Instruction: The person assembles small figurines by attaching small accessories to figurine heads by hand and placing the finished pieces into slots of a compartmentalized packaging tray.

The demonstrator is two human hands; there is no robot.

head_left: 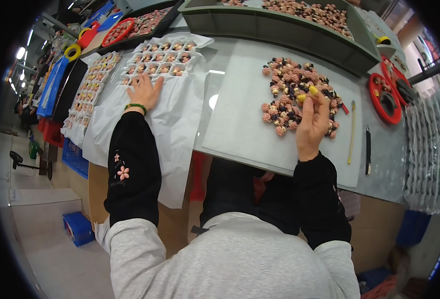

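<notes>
My left hand point(144, 92) lies with fingers spread on white paper, its fingertips at the near edge of a white compartment tray point(150, 79). Small pink, cream and black figurines point(164, 57) fill the tray's rows. Over a loose pile of similar figurines point(286, 79) on a white sheet point(240, 114), my right hand point(313, 122) has its thumb and index finger drawn toward each other in a pinch. Both of those tips wear yellow covers. Whatever may be between them is too small to make out against the pile.
A grey-green bin point(275, 25) of figurines stands behind the pile. On the right lie a brush point(352, 132), a black pen-like tool point(368, 149), a red round tray point(385, 99) and stacked clear plastic trays point(428, 149). Another filled tray point(91, 89) sits at left.
</notes>
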